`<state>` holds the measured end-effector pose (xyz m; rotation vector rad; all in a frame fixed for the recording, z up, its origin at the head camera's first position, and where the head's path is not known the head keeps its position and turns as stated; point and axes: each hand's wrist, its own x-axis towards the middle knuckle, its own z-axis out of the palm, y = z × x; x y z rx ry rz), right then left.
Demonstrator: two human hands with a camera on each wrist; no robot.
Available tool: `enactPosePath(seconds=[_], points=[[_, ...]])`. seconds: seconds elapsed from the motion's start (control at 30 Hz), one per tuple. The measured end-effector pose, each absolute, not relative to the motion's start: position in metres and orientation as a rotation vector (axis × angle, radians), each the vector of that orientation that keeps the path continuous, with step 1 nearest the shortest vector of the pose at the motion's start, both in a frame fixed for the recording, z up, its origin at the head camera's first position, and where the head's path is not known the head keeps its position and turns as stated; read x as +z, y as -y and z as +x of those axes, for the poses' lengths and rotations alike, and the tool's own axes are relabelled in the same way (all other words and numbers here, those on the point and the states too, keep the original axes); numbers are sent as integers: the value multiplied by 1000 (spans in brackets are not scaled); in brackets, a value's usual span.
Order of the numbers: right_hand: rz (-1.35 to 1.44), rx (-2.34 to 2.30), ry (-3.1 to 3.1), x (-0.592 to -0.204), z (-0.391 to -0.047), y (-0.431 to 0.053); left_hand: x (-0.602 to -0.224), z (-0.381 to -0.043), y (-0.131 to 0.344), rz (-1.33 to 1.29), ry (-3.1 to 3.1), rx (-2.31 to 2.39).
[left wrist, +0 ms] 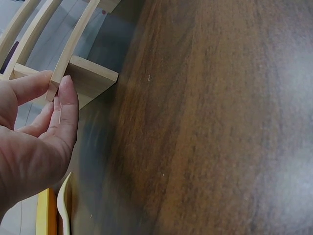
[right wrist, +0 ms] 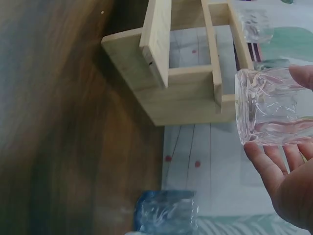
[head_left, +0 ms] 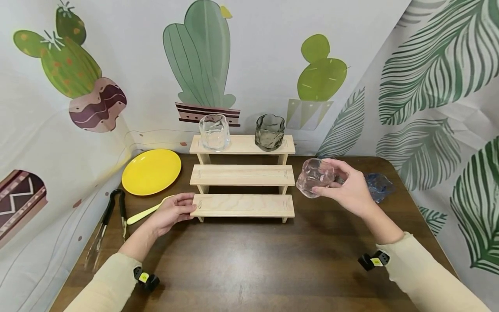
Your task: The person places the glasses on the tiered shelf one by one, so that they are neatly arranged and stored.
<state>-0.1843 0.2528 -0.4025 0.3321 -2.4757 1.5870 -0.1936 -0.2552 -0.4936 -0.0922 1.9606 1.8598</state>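
Observation:
My right hand (head_left: 348, 188) grips a pink-tinted glass (head_left: 313, 177) between thumb and fingers, just right of a three-tier wooden stand (head_left: 241, 174). In the right wrist view the same glass (right wrist: 269, 107) lies sideways across the picture, near the stand's end. My left hand (head_left: 173, 212) pinches the left end of the lowest shelf; the left wrist view shows thumb and fingers (left wrist: 68, 105) on either side of the board. On the top shelf a clear glass (head_left: 214, 133) sits at left and a smoky grey glass (head_left: 270, 133) at right.
A blue glass (head_left: 378, 187) is on the table behind my right hand. To the left are a yellow plate (head_left: 152, 172), a pale yellow utensil (head_left: 146, 213), partly hidden by my left hand, and black-handled tongs (head_left: 113, 208). A printed cloth (head_left: 257, 56) hangs behind the table.

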Motion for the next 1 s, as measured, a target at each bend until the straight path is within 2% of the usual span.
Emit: enactPosePath(seconds=[1.0], points=[[671,1905,2351,-403,-223,-121,-496,-192,257,-77,-1955,1870]])
